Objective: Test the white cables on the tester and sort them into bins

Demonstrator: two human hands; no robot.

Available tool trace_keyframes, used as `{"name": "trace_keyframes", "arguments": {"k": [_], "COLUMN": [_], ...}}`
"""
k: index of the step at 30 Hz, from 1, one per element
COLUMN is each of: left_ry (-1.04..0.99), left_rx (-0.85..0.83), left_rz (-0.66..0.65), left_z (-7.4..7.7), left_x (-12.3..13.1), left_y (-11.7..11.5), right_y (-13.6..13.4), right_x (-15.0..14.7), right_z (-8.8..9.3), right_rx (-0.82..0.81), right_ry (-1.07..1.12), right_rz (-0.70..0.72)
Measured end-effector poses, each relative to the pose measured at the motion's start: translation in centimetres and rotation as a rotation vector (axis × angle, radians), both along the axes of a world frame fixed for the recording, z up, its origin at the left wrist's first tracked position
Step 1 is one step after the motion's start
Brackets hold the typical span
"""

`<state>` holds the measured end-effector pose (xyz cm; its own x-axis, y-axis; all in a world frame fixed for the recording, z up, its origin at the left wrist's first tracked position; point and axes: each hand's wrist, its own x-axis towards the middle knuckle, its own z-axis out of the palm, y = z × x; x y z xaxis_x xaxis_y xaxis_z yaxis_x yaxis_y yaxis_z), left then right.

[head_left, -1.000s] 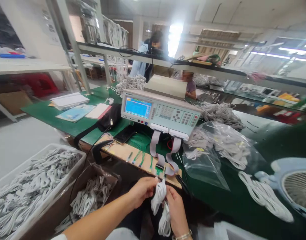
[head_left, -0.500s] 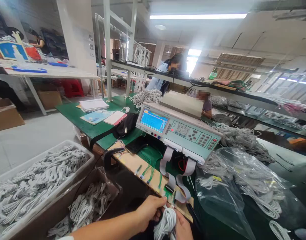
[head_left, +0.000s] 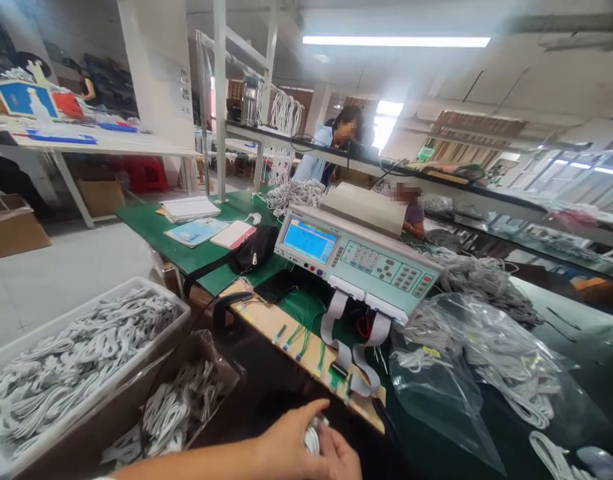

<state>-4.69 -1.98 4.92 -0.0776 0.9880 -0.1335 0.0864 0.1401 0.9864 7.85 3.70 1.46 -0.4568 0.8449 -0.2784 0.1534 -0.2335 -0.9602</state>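
A coiled white cable bundle (head_left: 312, 440) is between my two hands at the bottom edge, mostly hidden by fingers. My left hand (head_left: 282, 441) curls around it from the left, thumb stretched along the top. From the right, my right hand (head_left: 342, 456) closes its fingers on the same bundle. Just beyond the hands lies a wooden board (head_left: 306, 363) with a small green circuit board (head_left: 337, 383) and several green wires. Grey ribbon cables (head_left: 336, 320) run from there up to a tester (head_left: 356, 260) with a lit blue screen.
To the left stand a white bin (head_left: 183, 313) and a cardboard box (head_left: 231, 383), both holding coiled cables. Clear plastic bags (head_left: 446, 393) of cables lie at the right. Notebooks (head_left: 191, 210) and a black bag (head_left: 256, 250) rest on the green table. Two people sit beyond the shelf.
Both hands have drawn back from the board's edge, down toward the bottom of the view, with the cable bundle. The bundle's hanging loops are now largely covered.
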Motion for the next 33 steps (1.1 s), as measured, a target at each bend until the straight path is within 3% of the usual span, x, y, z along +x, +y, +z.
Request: {"name": "trace_keyframes", "arguments": {"k": [2, 4, 6, 9, 12, 14, 16, 18, 22, 24, 30, 33], "left_ry": [0.360, 0.595, 0.639, 0.424, -0.121, -0.416, -0.552, -0.554, -0.285, -0.202, -0.325, -0.324], "left_rx": [-0.055, -0.247, -0.357, -0.282, -0.230, -0.274, -0.303, -0.290, -0.107, -0.047, -0.085, -0.019], "left_rz": [-0.105, -0.182, -0.208, -0.317, -0.438, -0.375, -0.241, -0.149, -0.026, 0.026, 0.151, 0.191], "left_z": [-1.0, -2.3, -3.4, -3.9, -3.2, -2.8, -2.7, -2.7, -2.2, -1.8, -1.2, -1.0], "left_x": [-2.2, -4.5, -6.1, -5.8, -2.9, -1.0, 0.3, 0.8, 1.4, 1.9, 3.6, 4.2], "left_y": [-0.9, -1.8, -2.5, -3.2, -3.0, -2.5, -1.8, -1.1, -0.5, -0.5, -0.5, -0.6], "right_y": [-0.4, -0.5, -0.6, -0.7, -0.8, -0.6, -0.4, -0.4, -1.2, -1.7, -1.8, -1.5], "right_x": [-0.1, -0.1, -0.2, -1.0, -2.1, -2.1, -1.3, -0.2, 1.6, 1.9, 2.1, 2.4], "right_z": [-0.4, -0.6, -0.5, 0.3, 1.6, 2.4, 3.0, 3.2, 3.2, 2.9, 1.5, 1.2], "right_rx": [-0.033, -0.068, -0.159, -0.338, -0.364, -0.197, 0.034, 0.200, 0.353, 0.347, 0.110, 0.073], "right_ry": [-0.026, -0.065, -0.048, 0.099, 0.234, 0.186, 0.049, -0.079, -0.229, -0.198, 0.088, 0.085], "right_rz": [0.068, 0.065, 0.023, 0.024, 0.024, -0.048, -0.116, -0.105, -0.083, -0.103, -0.201, -0.141]}}
